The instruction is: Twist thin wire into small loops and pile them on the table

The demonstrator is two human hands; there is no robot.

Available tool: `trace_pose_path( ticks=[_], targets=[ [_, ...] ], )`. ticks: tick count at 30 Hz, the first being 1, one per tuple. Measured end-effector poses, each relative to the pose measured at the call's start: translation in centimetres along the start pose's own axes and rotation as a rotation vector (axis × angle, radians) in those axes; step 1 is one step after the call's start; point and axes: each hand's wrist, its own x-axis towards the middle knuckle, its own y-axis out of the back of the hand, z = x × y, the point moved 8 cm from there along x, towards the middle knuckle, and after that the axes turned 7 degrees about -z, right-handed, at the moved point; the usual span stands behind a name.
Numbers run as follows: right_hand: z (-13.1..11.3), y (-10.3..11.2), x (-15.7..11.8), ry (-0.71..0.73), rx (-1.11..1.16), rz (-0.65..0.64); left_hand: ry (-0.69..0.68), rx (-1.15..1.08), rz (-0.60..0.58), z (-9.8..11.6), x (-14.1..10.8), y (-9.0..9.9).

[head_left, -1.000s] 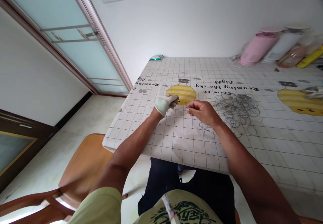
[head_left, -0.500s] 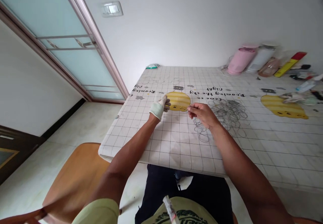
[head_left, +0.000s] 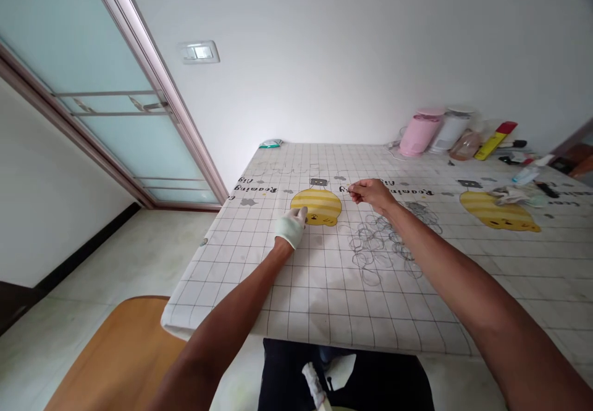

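My left hand (head_left: 291, 227) wears a white glove and is closed over the left part of a yellow striped print (head_left: 317, 204) on the checked tablecloth (head_left: 319, 318). Whatever its fingers hold is too small to make out. To the right, my bare right hand (head_left: 372, 194) is raised over the printed letters, its thumb and fingertips pinched together; anything between them is too fine to see. Below and beside the right wrist lies a loose tangle of thin dark loops (head_left: 377, 241), partly hidden by the forearm.
Along the wall stand a pink container (head_left: 420, 133), a white one (head_left: 451, 130) and a yellow-red box (head_left: 495, 141). A clear bottle (head_left: 532, 171) and a crumpled cloth (head_left: 509, 195) lie at right. A green-white packet (head_left: 270, 143) sits at the back left; a wooden chair (head_left: 115, 352) stands left.
My right hand has moved up and away from my left hand, widening the gap. My left hand has shifted lower on the yellow print. The camera view has tilted, showing more wall.
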Motion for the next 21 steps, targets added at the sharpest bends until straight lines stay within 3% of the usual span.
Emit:
trace_pose_path(
  ticks=[7, 13, 16, 21],
  targets=[
    [0.9, 3.1, 6.0, 0.002, -0.034, 0.008, -0.044, 0.043, 0.057, -0.3, 0.9, 0.4],
    [0.7, 3.8, 8.8, 0.005, -0.029, 0.010, -0.059, 0.071, 0.102, 0.1, 1.0, 0.8],
    [0.3, 2.2, 8.3, 0.016, -0.003, -0.039, -0.077, 0.049, 0.130, 0.6, 1.1, 1.2],
    [-0.3, -3.4, 4.5, 0.020, 0.071, -0.232, -0.114, -0.178, 0.103, 1.1, 1.3, 1.9]
  ],
)
